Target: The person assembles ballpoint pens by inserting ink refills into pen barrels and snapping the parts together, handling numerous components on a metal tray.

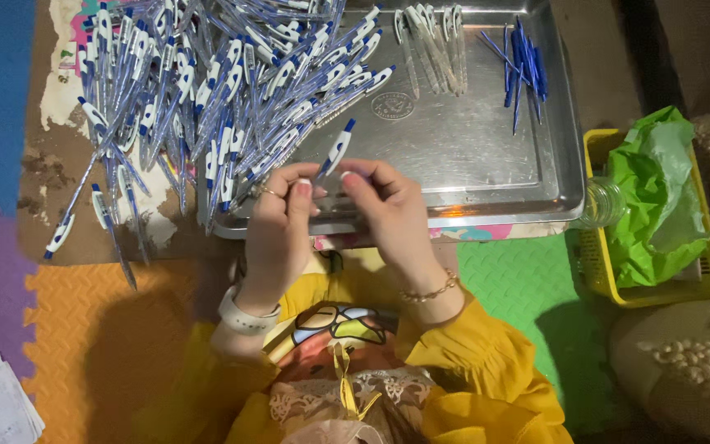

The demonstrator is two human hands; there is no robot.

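— Pen (pixel 337 150), blue and white: where is it, seen from the head camera?

— Over the near rim of the steel tray (pixel 486 156), tilted, its blue tip up and away. Both hands meet on its lower end.

— How are the hands set?

— The left hand (pixel 279 220) pinches it with thumb and fingers curled, a ring showing. The right hand (pixel 388 210) grips the same end from the other side, fingers bent tight. Neither is loose.

— What crowds them?

— A big pile of finished pens (pixel 215 90) spills over the tray's left edge onto the worn board (pixel 55 164), just beside the left hand. At the tray's far edge lie clear barrels (pixel 431 45) and blue refills (pixel 521 66), well apart from the hands.

— Any open room?

— The tray's bare middle and right part, straight ahead of the right hand. To the right, past the tray's corner, stand a clear bottle (pixel 601 201) and a yellow basket (pixel 704 284) with a green bag (pixel 651 197).
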